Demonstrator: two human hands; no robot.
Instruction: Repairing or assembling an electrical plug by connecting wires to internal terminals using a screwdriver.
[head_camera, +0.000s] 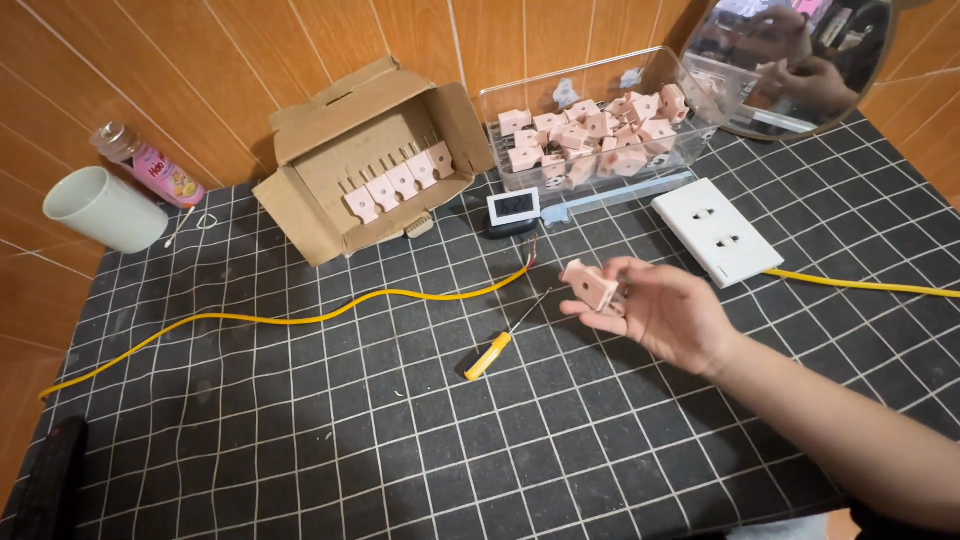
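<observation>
My right hand (665, 315) reaches in from the right over the black gridded mat and holds a small pink plastic plug part (590, 285) between thumb and fingers. A screwdriver with a yellow handle (492, 353) lies on the mat just left of the hand, its thin shaft pointing toward it. A yellow wire (300, 318) snakes across the mat to a small black-and-white device (512, 210). My left hand is out of sight.
An open cardboard box (375, 160) holds a row of pink parts. A clear plastic bin (600, 130) is full of them. A white wall socket plate (718, 232) with a yellow cable, a white cup (100, 208), a pink bottle (155, 168) and a mirror (800, 60) surround the mat.
</observation>
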